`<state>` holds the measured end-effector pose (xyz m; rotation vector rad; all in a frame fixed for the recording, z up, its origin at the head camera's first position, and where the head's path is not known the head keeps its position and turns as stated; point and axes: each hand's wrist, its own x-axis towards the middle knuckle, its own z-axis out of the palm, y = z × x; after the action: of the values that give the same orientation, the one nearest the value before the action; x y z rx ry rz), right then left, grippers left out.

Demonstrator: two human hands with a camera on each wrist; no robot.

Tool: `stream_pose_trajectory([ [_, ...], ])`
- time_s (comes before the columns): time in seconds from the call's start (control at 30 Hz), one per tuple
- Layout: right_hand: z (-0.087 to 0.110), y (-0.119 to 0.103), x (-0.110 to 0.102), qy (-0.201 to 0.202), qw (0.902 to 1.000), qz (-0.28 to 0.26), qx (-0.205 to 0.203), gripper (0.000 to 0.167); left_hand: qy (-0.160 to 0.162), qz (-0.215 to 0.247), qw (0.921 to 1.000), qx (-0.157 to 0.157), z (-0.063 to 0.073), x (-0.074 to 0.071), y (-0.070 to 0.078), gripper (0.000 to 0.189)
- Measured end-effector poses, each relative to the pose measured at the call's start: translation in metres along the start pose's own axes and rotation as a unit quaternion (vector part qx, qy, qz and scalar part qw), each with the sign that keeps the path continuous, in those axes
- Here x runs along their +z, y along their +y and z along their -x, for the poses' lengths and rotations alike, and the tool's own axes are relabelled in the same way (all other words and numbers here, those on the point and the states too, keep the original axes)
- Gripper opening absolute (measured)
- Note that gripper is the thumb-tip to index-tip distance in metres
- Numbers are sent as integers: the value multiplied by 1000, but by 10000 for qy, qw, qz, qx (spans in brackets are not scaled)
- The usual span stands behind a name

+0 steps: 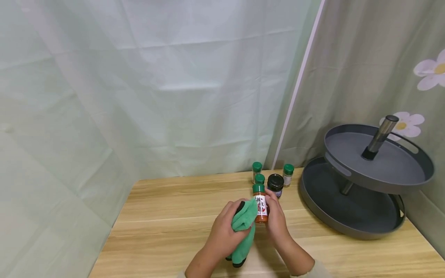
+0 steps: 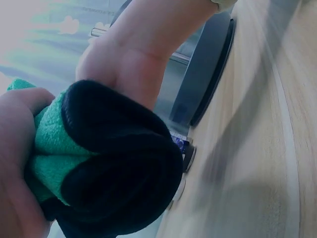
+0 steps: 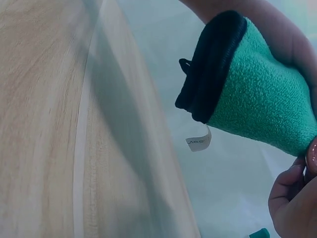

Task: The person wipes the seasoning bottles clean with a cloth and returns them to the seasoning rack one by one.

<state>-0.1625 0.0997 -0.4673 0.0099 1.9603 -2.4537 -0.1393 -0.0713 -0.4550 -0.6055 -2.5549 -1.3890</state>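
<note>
Behind the woodgrain table (image 1: 156, 231) and green cloth (image 1: 245, 216), pale curtains (image 1: 194, 96) hang

I get soft, even light on the pale curtain (image 1: 194, 96), hazy bluish wrist views, a long soft-edged shadow across the table (image 3: 39, 148) in both, glare whitening the left one's top-left corner, the cloth (image 3: 262, 94) crisp in the right

Has, around the spice bottle (image 1: 260, 205) between left hand (image 1: 225, 231) and right hand (image 1: 277, 219), cloth (image 1: 245, 217) at seven o'clock, two other bottles (image 1: 257, 170) behind at twelve, jar (image 1: 275, 182) at one, and tiered tray (image 1: 393, 168) on table (image 1: 163, 231) at three.
</note>
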Motion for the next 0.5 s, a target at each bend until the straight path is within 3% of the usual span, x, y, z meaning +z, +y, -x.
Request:
stream_pose_trajectory([
  [0.17,0,0,1,-282,9996,18,-2,48,212,254,9991,-283,-2,0,-1,64],
  [0.5,4,-2,11,-598,9982,2,-42,42,901,292,9934,-640,-6,-6,-4,59],
])
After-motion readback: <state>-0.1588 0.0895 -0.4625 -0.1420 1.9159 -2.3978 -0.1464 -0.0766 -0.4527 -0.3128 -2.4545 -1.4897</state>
